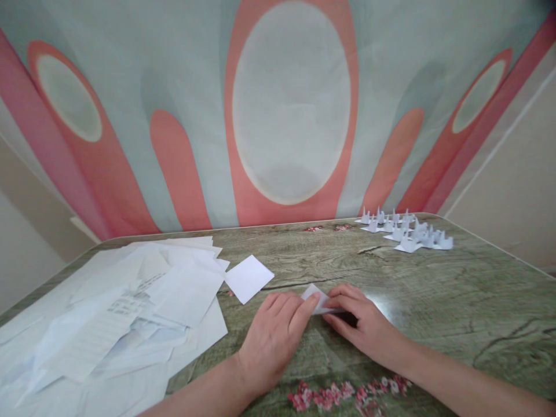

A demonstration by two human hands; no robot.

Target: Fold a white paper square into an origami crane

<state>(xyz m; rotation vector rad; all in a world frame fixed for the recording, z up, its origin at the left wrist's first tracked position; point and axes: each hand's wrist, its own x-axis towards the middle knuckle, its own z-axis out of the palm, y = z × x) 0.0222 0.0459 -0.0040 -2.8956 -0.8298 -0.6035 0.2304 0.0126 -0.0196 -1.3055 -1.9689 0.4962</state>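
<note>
Between my two hands lies a small folded piece of white paper (313,294), low on the table. My left hand (275,327) presses its thumb and fingers onto the left part of the paper. From the other side my right hand (358,315) pinches the right edge between thumb and fingers. Part of the fold is hidden behind the fingers. Just beyond my left hand, a flat white square of paper (249,278) rests with one corner pointing toward me.
A large loose heap of white paper sheets (182,284), some printed, covers the table's left side. Several folded white paper figures (417,234) stand at the back right. The wood-patterned table (456,313) meets a patterned backdrop (291,104) at its far edge.
</note>
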